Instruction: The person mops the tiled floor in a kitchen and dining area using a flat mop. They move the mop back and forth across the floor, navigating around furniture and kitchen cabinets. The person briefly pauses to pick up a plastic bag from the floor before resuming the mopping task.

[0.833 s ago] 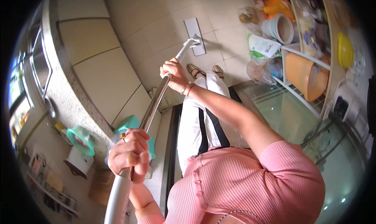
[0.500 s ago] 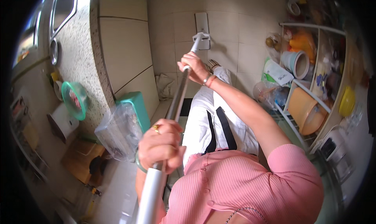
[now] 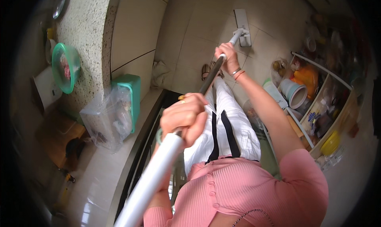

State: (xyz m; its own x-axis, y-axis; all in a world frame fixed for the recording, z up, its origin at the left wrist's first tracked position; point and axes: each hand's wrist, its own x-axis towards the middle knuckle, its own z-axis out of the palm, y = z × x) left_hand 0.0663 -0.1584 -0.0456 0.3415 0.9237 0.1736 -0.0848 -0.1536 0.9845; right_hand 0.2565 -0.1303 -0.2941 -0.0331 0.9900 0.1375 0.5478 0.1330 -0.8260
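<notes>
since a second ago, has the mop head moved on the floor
Cannot tell: the mop head sits higher in the picture, but the counter and shelf shifted too, so the camera moved.

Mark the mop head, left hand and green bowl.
mop head (image 3: pixel 243 26), head view, middle of the flat pad.
left hand (image 3: pixel 185 118), head view, knuckles around the handle.
green bowl (image 3: pixel 65 67), head view, its rim.

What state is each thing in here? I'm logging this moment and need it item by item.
left hand: closed around the mop handle's white upper part.
right hand: gripping the handle lower down.
mop handle: held slanted.
mop head: flat on the tiled floor.
green bowl: on the counter, holding something pinkish.
clear plastic bag: crumpled, contents unclear.
</notes>
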